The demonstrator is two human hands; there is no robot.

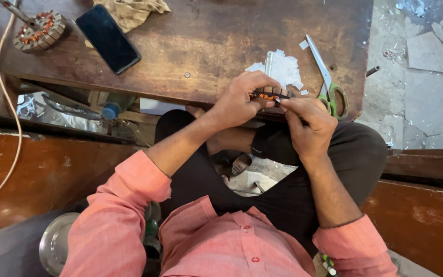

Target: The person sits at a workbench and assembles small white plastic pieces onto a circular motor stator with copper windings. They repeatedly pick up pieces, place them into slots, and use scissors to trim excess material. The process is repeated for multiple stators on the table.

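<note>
A: Quick pass, left to right. Far left on the tabletop (201, 46)?

B: A round motor stator (39, 31) with copper windings, a metal rod sticking out of it. A pale cord (7, 92) runs down the left side from the far edge toward the near one. Just right of the stator, a dark phone (107, 38), screen up and tilted. Beyond it a crumpled tan cloth (132, 11) at the far edge.

A: Hands?

B: Left hand (239, 100) is at the near edge of the tabletop, its grip closed around a small dark wound core (268, 95) with orange-copper wire showing. Thumb underneath, fingers curled over the top.

A: Right one?

B: Right hand (308, 125) just beside it, touching the same core at its right end. Grip pinched shut, fingertips on that end; can't tell if there's also a wire between them, too small.

A: So the core is where?

B: Between both hands, over the near edge of the tabletop, above the person's lap.

A: Further right?

B: White paper scraps (283, 67) just beyond the hands, a thin metal strip lying among them. Then scissors (329, 82) with green handles, blades pointing to the far side, handles close to the right hand. Past the tabletop, cracked grey floor (421, 77).

A: Clothing?

B: Salmon shirt sleeves, dark trousers.
</note>
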